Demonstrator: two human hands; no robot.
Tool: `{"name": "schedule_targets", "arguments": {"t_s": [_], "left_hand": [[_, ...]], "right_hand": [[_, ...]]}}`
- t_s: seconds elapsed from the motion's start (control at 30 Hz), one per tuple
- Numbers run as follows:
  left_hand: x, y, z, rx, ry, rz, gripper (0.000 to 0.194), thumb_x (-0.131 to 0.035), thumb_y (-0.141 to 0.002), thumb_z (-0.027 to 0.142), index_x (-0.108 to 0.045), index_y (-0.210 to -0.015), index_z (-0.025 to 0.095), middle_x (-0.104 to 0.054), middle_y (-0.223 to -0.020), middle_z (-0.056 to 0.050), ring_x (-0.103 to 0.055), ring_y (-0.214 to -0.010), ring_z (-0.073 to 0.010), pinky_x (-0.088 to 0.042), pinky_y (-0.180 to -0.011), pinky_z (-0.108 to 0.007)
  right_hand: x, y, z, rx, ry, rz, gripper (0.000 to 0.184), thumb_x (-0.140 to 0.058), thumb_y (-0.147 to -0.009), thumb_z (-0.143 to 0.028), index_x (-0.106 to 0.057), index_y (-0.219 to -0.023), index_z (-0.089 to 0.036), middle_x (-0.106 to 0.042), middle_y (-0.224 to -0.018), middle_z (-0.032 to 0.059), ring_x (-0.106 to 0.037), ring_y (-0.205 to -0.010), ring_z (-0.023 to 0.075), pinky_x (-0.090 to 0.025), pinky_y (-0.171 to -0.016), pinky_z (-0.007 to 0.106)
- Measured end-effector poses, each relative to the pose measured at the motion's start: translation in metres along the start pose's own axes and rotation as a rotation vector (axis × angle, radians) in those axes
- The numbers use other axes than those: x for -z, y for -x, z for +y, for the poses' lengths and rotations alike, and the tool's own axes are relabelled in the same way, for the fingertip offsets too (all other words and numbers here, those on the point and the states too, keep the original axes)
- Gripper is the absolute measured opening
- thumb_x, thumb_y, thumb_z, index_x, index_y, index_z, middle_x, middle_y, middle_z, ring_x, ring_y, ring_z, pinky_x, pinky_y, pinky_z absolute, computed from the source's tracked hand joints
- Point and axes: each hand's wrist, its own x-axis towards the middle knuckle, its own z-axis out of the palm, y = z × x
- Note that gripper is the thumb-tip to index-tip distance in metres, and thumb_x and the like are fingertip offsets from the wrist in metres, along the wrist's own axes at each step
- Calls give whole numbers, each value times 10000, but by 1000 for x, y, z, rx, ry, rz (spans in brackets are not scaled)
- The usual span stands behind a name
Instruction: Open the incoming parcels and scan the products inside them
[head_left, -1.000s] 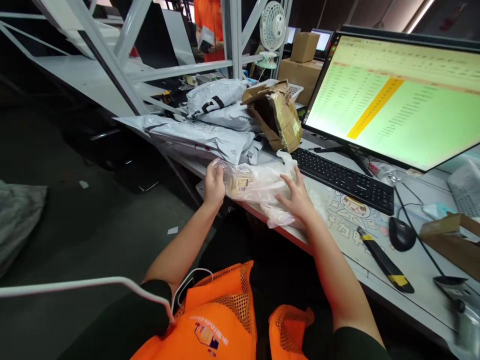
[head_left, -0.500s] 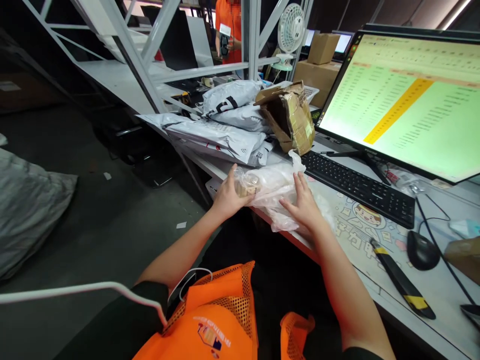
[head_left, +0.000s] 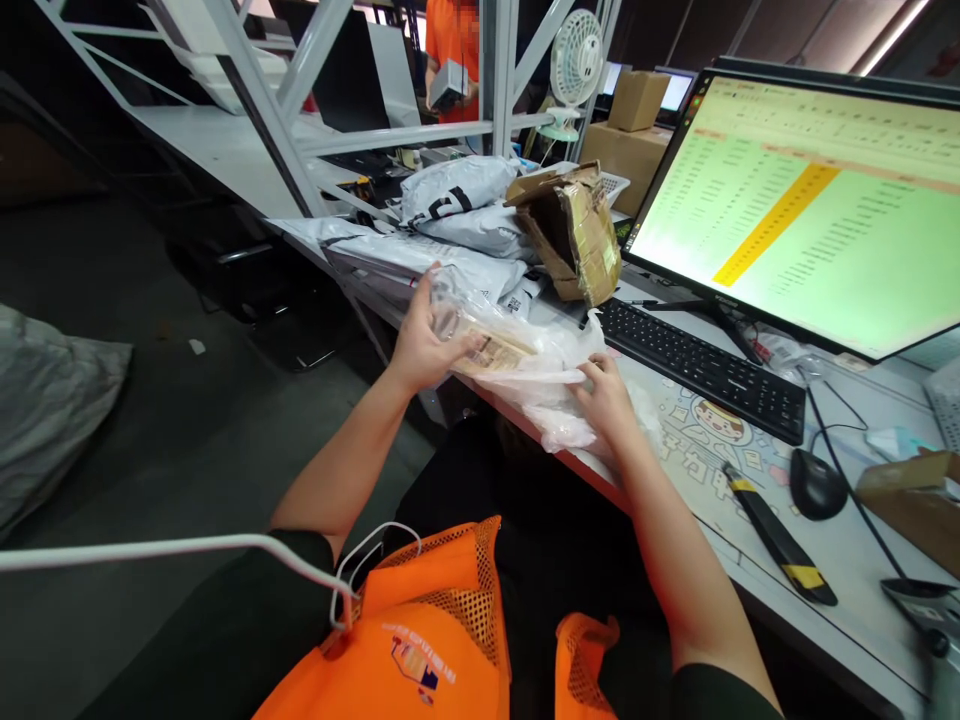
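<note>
A beige, printed item [head_left: 499,350] shows through clear plastic wrap at the desk's front edge. My left hand [head_left: 429,340] grips its left end, the thumb on top and the fingers behind. What the item is I cannot make out. On the right, my right hand [head_left: 604,395] pinches the edge of the crumpled translucent plastic bag [head_left: 559,360]. More loose plastic lies on the desk beneath and beside that hand. Behind the bag rest white mailing bags [head_left: 465,225] and a torn, open cardboard box [head_left: 574,230].
A keyboard [head_left: 705,370], a monitor [head_left: 817,210] and a mouse [head_left: 817,484] stand on the right of the desk. A black-and-yellow utility knife [head_left: 780,535] lies near the front edge. Metal frame posts [head_left: 498,90] rise behind; a person in orange stands beyond them.
My left hand has moved left and slightly up with the wrapped item, exposing more of it. My right hand has gone from spread fingers to a pinch on the bag.
</note>
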Motion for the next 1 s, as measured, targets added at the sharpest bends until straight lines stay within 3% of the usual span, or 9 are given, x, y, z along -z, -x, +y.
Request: {"name": "schedule_targets", "arguments": {"t_s": [0.1, 0.3, 0.37, 0.47, 0.57, 0.7, 0.77, 0.9, 1.0], "left_hand": [[9, -13, -6, 97, 149, -46, 1197, -986, -617, 304, -329, -1607, 157, -730, -981, -28, -700, -836, -177, -569, -812, -309], [13, -5, -49, 387, 225, 198, 548, -800, -795, 217, -544, -1276, 158, -706, -1001, 1, -678, -848, -129, -572, -847, -297], [14, 13, -61, 428, 229, 198, 516, -810, -763, 302, -563, -1196, 168, -706, -966, 0, -682, -817, -145, -583, -813, -307], [20, 43, -69, 520, 214, 164, 658, -883, -633, 441, -587, -1168, 197, -736, -986, -23, -720, -838, -213, -610, -780, -349], [27, 62, -66, 610, 163, 5, 787, -920, -554, 557, -630, -1196, 206, -762, -1114, -74, -743, -1016, -308, -631, -830, -383], [28, 60, -48, 776, 32, -517, 706, -982, -483, 486, -727, -1065, 179, -787, -1036, -134, -730, -1084, -407, -641, -818, -429], [22, 49, -39, 765, -43, -697, 618, -998, -469, 403, -756, -989, 173, -794, -956, -132, -738, -1046, -410, -637, -831, -448], [2, 33, -31, 702, -92, -659, 626, -993, -460, 463, -759, -955, 158, -796, -941, -128, -760, -916, -371, -630, -810, -437], [-10, 30, -38, 752, 15, -518, 718, -972, -452, 567, -726, -983, 151, -787, -966, -142, -763, -882, -346, -626, -733, -399]], "right_hand": [[0, -3, -2, -14, -41, 10, 218, -631, -922, -338, -748, -1065, -223, -542, -1360, 131, -611, -1227, 305, -519, -1121, 476], [4, -6, -8, -92, -6, -6, 238, -596, -939, -275, -750, -1111, -215, -567, -1380, 125, -630, -1186, 283, -538, -1070, 430], [6, -6, -9, -136, 23, -13, 251, -583, -954, -259, -746, -1141, -223, -563, -1410, 116, -633, -1182, 275, -541, -1055, 413], [9, -10, -8, -192, 70, -36, 283, -558, -975, -239, -726, -1203, -245, -565, -1418, 99, -631, -1195, 264, -543, -1035, 388], [11, -16, -8, -261, 136, -78, 355, -476, -1005, -216, -674, -1296, -262, -576, -1383, 104, -634, -1189, 263, -549, -1001, 382], [10, -21, -13, -326, 170, -77, 435, -409, -1010, -183, -595, -1400, -229, -607, -1311, 145, -644, -1157, 294, -546, -996, 426], [9, -20, -20, -329, 176, -81, 452, -413, -1007, -169, -582, -1424, -214, -617, -1317, 153, -643, -1163, 298, -536, -1024, 440], [25, -7, -41, -246, 222, -52, 497, -458, -986, -124, -598, -1448, -243, -534, -1523, 142, -578, -1319, 305, -479, -1132, 468], [63, 15, -40, -105, 302, 67, 539, -588, -977, -223, -563, -1511, -288, -411, -1667, 74, -453, -1479, 277, -376, -1251, 447]]}}
